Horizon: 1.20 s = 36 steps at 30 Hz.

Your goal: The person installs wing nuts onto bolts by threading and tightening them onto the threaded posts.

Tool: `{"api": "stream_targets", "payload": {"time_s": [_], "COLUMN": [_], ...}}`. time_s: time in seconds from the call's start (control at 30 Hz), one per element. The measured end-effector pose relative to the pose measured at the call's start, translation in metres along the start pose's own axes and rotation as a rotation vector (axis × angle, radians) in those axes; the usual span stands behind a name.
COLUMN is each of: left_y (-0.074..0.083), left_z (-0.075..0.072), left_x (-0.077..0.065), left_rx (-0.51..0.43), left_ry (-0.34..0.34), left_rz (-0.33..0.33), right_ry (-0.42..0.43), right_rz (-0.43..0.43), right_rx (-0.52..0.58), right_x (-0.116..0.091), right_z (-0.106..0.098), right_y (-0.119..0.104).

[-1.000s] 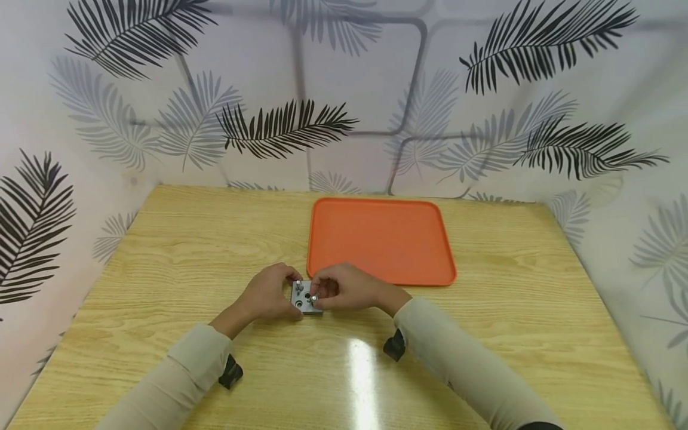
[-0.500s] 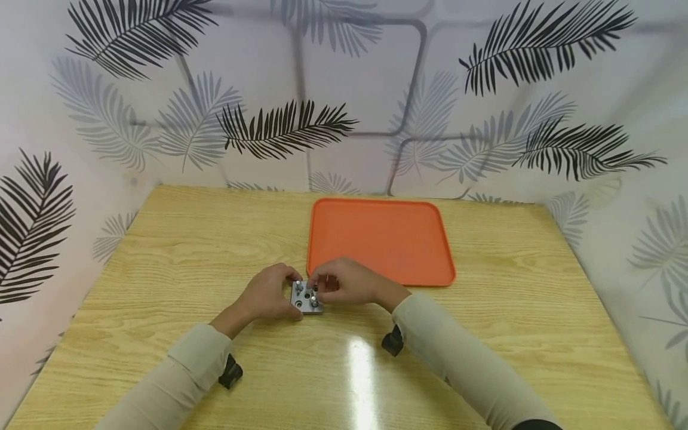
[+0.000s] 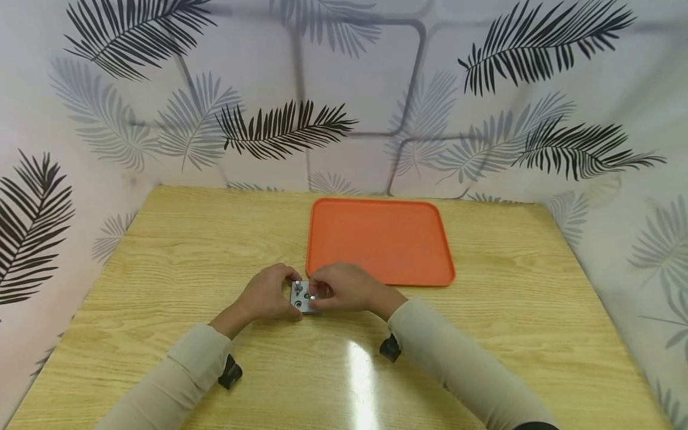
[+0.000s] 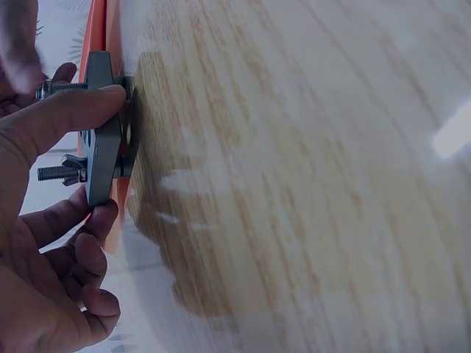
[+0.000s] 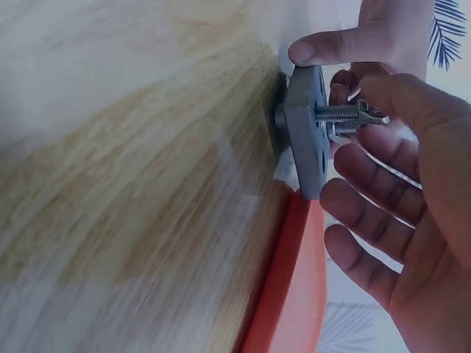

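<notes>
I record, from my remote post, the right hand [image 3: 346,288] with thumb and forefinger close together, pinching a wing nut [image 5: 370,116] on a threaded bolt [image 5: 337,114]. Its other fingers are bent and spaced apart. I find the left hand [image 3: 267,294] gripping a grey metal plate [image 5: 303,132] edge to edge, thumb on the near side and fingertips on the far side.

The plate lies at the near left corner of an orange tray [image 3: 378,239], outside its rim. I note holes in the plate's face and a second bolt [image 4: 50,173], carrying a second wing nut [image 4: 72,170], near its far left corner. In both wrist views, parts project from its underside.

Beyond the hands, I log light sleeves [image 3: 462,358] on both forearms and a black device [image 3: 230,373] below each wrist. The wood-grain table [image 3: 215,239] carries a bright streak of glare [image 3: 362,382] between the arms. Behind it, I see a pale backdrop [image 3: 355,167] printed with black and grey feather-like leaves.
</notes>
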<state>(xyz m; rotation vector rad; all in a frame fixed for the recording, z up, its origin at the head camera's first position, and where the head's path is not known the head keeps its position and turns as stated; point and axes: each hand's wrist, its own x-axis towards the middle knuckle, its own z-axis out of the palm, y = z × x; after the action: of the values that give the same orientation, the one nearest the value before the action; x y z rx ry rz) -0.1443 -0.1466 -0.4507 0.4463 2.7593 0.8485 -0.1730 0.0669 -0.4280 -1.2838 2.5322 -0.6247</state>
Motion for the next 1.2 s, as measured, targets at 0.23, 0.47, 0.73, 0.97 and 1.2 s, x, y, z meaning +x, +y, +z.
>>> {"api": "stream_targets", "payload": {"time_s": [0.23,0.47,0.73,0.97,1.2], "left_y": [0.001,0.001,0.001,0.002,0.002], "left_z": [0.0,-0.002,-0.001,-0.001,0.0], "left_x": [0.001,0.0,0.0,0.001,0.001], "left_rx": [0.009,0.013,0.016,0.018,0.008], "left_ry": [-0.006,-0.011,-0.002,-0.005,-0.013], "left_rz": [-0.004,0.002,0.001,-0.004,-0.008], "right_ry": [0.029,-0.065,-0.049,-0.008,0.003], "right_rz": [-0.017,-0.095,-0.046,-0.008,-0.021], "right_rx": [0.001,0.112,0.004,-0.058,0.192], "right_x": [-0.003,-0.003,-0.001,-0.002,-0.004], "right_z": [-0.006,-0.006,-0.003,0.0,-0.004], "right_y": [0.005,0.005,-0.001,-0.001,0.009]}}
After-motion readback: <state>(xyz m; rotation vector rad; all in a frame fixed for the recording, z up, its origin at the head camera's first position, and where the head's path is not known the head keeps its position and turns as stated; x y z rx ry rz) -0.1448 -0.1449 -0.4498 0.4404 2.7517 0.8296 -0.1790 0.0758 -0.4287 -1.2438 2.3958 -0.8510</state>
